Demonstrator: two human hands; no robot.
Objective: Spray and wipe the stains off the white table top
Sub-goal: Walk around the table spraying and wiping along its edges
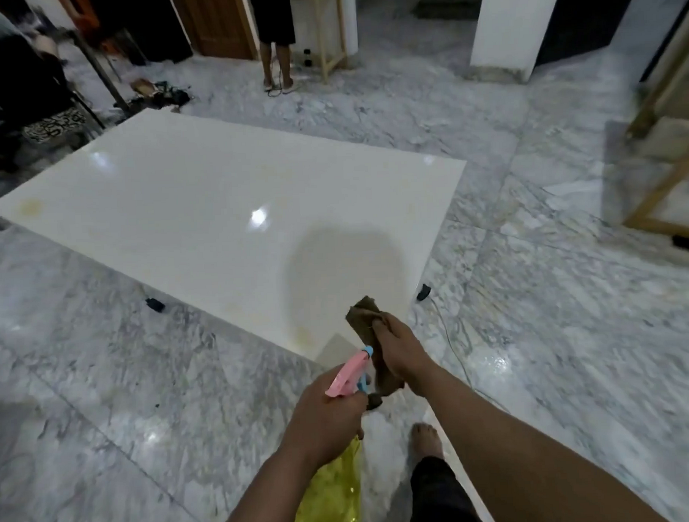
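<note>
With the spray bottle (340, 383) gripped in the left hand (322, 415) and the brown cloth (372, 338) clutched in the right hand (402, 355), the yellowish stain (30, 205) at ten o'clock on the white table top (214, 211) could be missed if only the near corner is sprayed.

Grey-veined marble floor (535, 331) fills the room. At the far side a person (273, 31) in dark shorts stands beside a light wooden stand (331, 36) and a brown wooden door (214, 22). A white pillar (510, 24) rises to the right, with a wooden frame (661, 136) at the right edge. A patterned mat (54, 125) lies at the far left.
</note>
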